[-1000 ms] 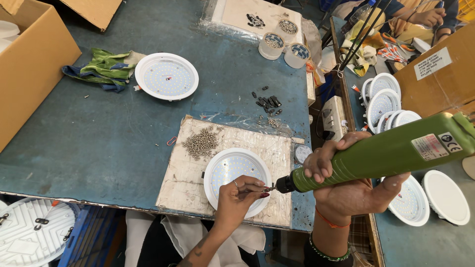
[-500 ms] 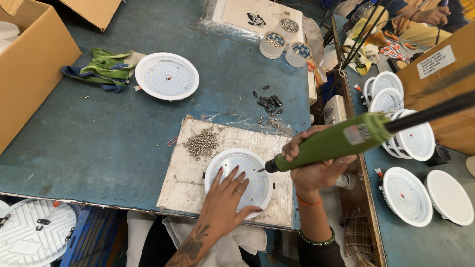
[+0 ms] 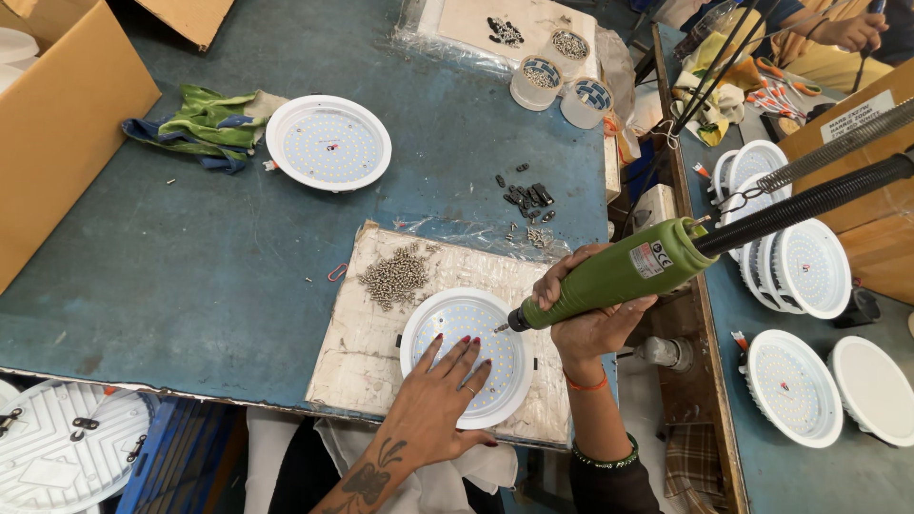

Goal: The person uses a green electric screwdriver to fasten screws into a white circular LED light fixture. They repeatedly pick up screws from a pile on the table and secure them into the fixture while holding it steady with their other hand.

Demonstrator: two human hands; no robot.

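The left hand (image 3: 433, 405) lies flat and open, fingers spread, palm down on the round white light panel (image 3: 466, 354). It grips nothing; it presses the panel from the 7 o'clock side. The panel lies face up on a pale board (image 3: 367, 357) at the near edge of the blue table (image 3: 190, 276).

The right hand (image 3: 586, 309) is closed around the green electric screwdriver (image 3: 619, 276), fingers wrapped fully round the body. The tool is tilted, with its tip pointing toward 8 o'clock. The tip sits at the panel's rim at about 2 o'clock; whether it touches the surface cannot be told. A black cable (image 3: 809, 200) and a coiled spring (image 3: 838, 143) run from the tool's rear toward 2 o'clock.

On the board, at 10 o'clock from the panel, lies a heap of small screws (image 3: 393, 276). Just beyond the board, small black parts (image 3: 526, 195) are scattered on the table.

Farther out, at 11 o'clock, a second light panel (image 3: 328, 143) lies face up, just beside a green cloth (image 3: 205, 124). A cardboard box (image 3: 57, 124) stands at the left edge.

At 12 o'clock, two small cups (image 3: 562, 88) stand near a second board (image 3: 514, 29) bearing more parts.

On the right, a stack of light panels (image 3: 800, 262) stands on edge, with two more light panels (image 3: 838, 385) lying flat nearer.
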